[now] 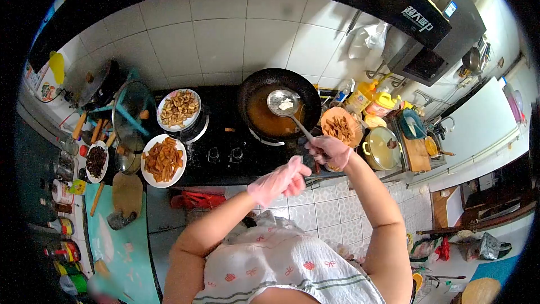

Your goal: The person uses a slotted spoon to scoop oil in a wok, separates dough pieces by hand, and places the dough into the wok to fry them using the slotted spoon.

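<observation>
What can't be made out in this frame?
All in the head view:
- White lump in the ladle: too small to identify.
- Burner flame: hidden by the wok, so whether it is lit cannot be told.
- Left hand: curled fingers hide the palm.
- Ladle's handle end: covered by the right hand.
- Pale shape at lower left: blurred, partly lost in the dark border.

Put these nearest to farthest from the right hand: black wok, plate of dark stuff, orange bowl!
1. Orange bowl, just past the right hand.
2. Black wok, ahead and left.
3. Plate of dark stuff, way over left.
</observation>
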The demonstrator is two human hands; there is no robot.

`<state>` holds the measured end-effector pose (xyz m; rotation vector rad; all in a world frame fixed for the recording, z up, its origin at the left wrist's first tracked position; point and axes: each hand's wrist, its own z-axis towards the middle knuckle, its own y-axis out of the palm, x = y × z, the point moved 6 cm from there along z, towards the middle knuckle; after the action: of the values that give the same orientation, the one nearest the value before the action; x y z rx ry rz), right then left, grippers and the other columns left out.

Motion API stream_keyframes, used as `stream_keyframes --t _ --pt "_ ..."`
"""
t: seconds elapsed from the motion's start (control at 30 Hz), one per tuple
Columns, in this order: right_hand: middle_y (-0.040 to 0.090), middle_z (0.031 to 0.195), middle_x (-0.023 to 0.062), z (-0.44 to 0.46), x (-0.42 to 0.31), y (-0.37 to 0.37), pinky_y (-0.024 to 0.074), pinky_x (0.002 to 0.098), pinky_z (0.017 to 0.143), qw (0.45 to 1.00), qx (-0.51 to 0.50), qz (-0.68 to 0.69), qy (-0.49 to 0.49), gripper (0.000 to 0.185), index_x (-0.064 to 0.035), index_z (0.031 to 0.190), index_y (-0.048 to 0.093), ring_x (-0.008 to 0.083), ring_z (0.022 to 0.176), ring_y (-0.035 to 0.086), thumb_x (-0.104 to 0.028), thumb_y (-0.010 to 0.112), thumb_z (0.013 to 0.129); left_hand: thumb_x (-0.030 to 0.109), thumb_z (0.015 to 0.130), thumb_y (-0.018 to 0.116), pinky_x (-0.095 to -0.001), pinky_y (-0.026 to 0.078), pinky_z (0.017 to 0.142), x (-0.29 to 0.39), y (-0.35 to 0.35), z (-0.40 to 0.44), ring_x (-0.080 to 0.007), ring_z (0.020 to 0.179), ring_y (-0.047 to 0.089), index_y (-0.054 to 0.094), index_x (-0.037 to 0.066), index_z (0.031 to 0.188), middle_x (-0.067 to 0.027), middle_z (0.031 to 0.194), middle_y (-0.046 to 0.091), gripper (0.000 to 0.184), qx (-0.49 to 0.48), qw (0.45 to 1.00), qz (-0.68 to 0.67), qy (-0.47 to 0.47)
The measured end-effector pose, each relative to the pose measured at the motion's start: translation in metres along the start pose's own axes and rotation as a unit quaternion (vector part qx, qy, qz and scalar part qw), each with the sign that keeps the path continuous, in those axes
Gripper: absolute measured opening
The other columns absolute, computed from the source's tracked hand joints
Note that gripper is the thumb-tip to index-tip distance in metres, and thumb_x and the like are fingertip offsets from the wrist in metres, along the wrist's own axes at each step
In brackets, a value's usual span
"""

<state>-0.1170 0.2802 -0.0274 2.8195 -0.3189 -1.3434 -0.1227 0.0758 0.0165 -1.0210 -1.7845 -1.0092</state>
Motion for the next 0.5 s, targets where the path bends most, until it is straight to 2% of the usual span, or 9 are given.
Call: stream_keyframes --t 0.07,0.17,0.2,0.23,0.33,0.43,0.47,0.5 --pt "0.054 0.070 0.0003 -0.004 0.006 -0.020 0.0309 0.0233 0.041 1.000 0.008 0.002 0.002 0.031 -0.0021 0.099 0.061 0.0091 0.047 0.042 -0.032 0.051 0.100 0.062 0.100 0.016 -0.0259 0.043 0.063 -0.008 -0.012 -0.028 -0.0126 0.069 0.051 0.054 0.000 0.126 -0.0030 0.081 0.056 0.077 0.026 0.999 0.023 0.007" --pt "0.053 0.065 -0.0007 -0.011 0.006 -0.030 0.0283 0.0233 0.038 0.995 0.052 -0.079 0.032 0.031 -0.0021 0.096 0.062 0.0081 0.044 0.040 -0.032 0.055 0.099 0.063 0.099 0.018 -0.0268 0.043 0.065 -0.027 -0.040 -0.071 -0.0117 0.071 0.051 0.055 -0.003 0.126 -0.0035 0.081 0.057 0.080 0.106 0.994 0.033 0.006" --pt "0.052 0.062 -0.0010 -0.015 0.005 -0.026 0.0272 0.0238 0.037 0.995 0.075 -0.045 0.051 0.032 -0.0026 0.090 0.065 0.0078 0.042 0.038 -0.034 0.060 0.096 0.063 0.100 0.018 -0.0265 0.042 0.065 -0.034 -0.048 -0.084 -0.0113 0.070 0.050 0.055 -0.002 0.125 -0.0032 0.081 0.057 0.079 0.131 0.991 0.028 0.004" --pt "0.052 0.061 -0.0008 -0.008 0.005 -0.026 0.0277 0.0239 0.037 0.994 0.085 -0.062 0.036 0.033 -0.0026 0.088 0.065 0.0082 0.042 0.038 -0.034 0.060 0.096 0.062 0.100 0.019 -0.0261 0.042 0.065 -0.040 -0.053 -0.094 -0.0109 0.070 0.049 0.056 -0.002 0.125 -0.0028 0.080 0.056 0.078 0.156 0.988 0.023 0.003" --pt "0.054 0.060 0.0006 0.010 0.004 -0.026 0.0296 0.0243 0.038 0.989 0.106 -0.096 -0.024 0.036 -0.0015 0.082 0.065 0.0096 0.042 0.040 -0.035 0.063 0.094 0.047 0.105 0.015 -0.0265 0.040 0.062 -0.055 -0.059 -0.118 -0.0117 0.065 0.046 0.057 0.001 0.123 -0.0018 0.072 0.052 0.065 0.227 0.974 -0.030 0.009" --pt "0.054 0.059 0.0020 0.024 0.011 -0.037 0.0288 0.0252 0.039 0.983 0.165 -0.058 -0.057 0.036 0.0001 0.082 0.064 0.0102 0.043 0.042 -0.034 0.064 0.094 0.056 0.103 0.018 -0.0237 0.039 0.063 -0.072 -0.064 -0.133 -0.0097 0.069 0.046 0.058 -0.002 0.124 -0.0011 0.076 0.054 0.073 0.261 0.962 -0.062 0.047" --pt "0.053 0.058 0.0028 0.019 0.011 -0.036 0.0277 0.0247 0.039 0.977 0.203 -0.012 -0.065 0.037 0.0007 0.079 0.064 0.0097 0.044 0.044 -0.034 0.066 0.093 0.053 0.104 0.017 -0.0241 0.038 0.061 -0.075 -0.065 -0.138 -0.0097 0.066 0.045 0.058 -0.002 0.124 -0.0006 0.073 0.052 0.072 0.287 0.955 -0.063 0.047" --pt "0.053 0.058 0.0028 0.018 0.011 -0.037 0.0279 0.0245 0.040 0.978 0.195 -0.039 -0.057 0.037 0.0006 0.078 0.064 0.0097 0.045 0.044 -0.034 0.066 0.092 0.051 0.105 0.016 -0.0245 0.038 0.061 -0.074 -0.066 -0.144 -0.0097 0.065 0.045 0.059 -0.002 0.123 -0.0007 0.072 0.052 0.071 0.303 0.951 -0.034 0.058"
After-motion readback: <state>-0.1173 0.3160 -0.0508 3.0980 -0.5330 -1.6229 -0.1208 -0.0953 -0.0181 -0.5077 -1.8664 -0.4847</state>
